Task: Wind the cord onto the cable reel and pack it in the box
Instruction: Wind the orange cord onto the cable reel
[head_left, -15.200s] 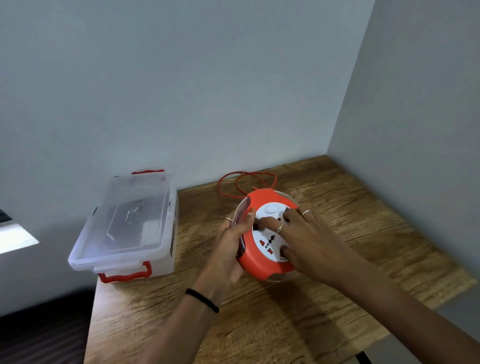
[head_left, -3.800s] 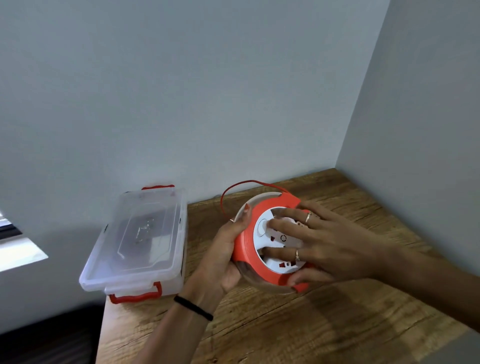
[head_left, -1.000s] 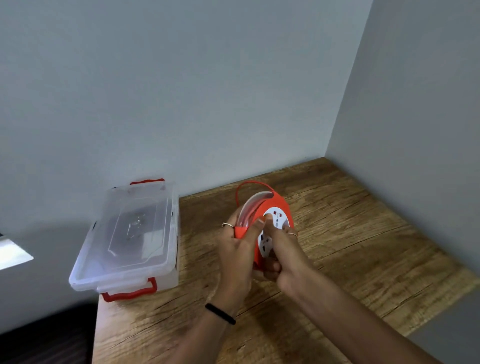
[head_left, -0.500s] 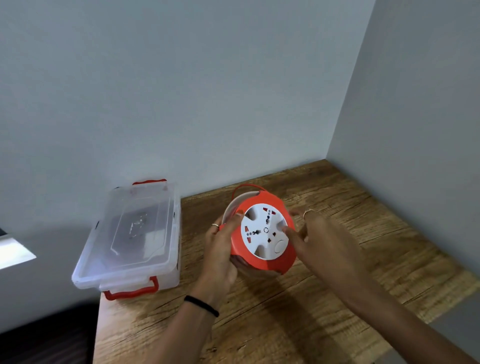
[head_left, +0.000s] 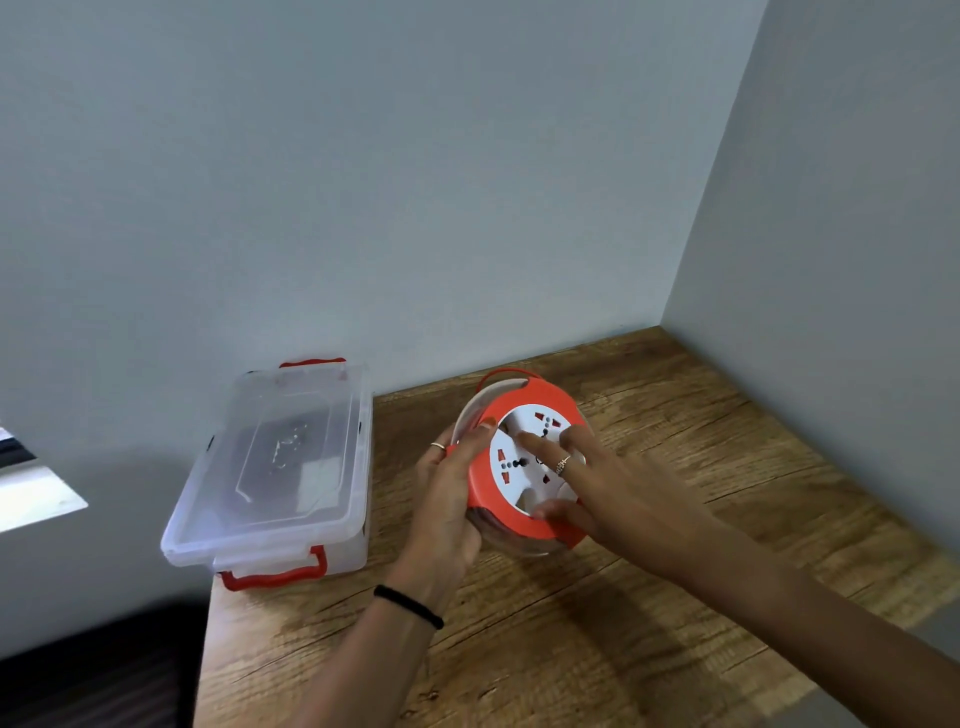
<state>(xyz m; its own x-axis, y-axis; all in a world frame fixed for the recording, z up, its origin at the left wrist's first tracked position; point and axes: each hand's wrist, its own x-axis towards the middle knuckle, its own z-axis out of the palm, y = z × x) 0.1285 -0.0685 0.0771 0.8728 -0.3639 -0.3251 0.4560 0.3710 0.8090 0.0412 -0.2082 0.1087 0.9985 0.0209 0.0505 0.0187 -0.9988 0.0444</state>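
Head view: winding looks nearly done. At frame centre the left hand (head_left: 447, 499) grips the cable reel (head_left: 524, 462) by its rim, tilted above the surface (head_left: 675, 519); the right hand (head_left: 608, 483) lies released, straight fingers on its white face. A short cord (head_left: 501, 373) loop remains. Next: unclip the box (head_left: 270, 462), left of centre, lid on, apparently empty.

One head-worn camera looks down, close over the table (head_left: 675, 545) corner.
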